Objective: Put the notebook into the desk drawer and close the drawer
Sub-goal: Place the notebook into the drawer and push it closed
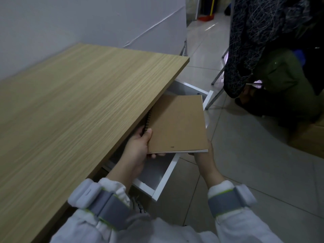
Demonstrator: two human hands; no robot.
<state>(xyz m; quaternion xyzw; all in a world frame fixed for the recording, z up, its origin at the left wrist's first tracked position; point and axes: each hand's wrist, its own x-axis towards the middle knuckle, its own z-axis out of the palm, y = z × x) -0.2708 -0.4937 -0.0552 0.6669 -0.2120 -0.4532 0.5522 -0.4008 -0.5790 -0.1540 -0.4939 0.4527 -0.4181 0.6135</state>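
A brown spiral-bound notebook [177, 123] hovers flat over the open white drawer [166, 178] under the wooden desk top [78, 102]. My left hand [138, 149] grips the notebook's near left corner, thumb on the cover by the black spiral. My right hand [204, 155] holds the near right corner from below, its fingers mostly hidden under the cover. The notebook's far left edge sits under the desk's front edge. The drawer's inside shows pale grey beneath the notebook.
A white wall runs behind the desk. To the right on the tiled floor [245, 155] stands a metal-legged rack [217, 79] draped with dark clothing [263, 41]. A wooden box edge [312, 137] shows at the far right.
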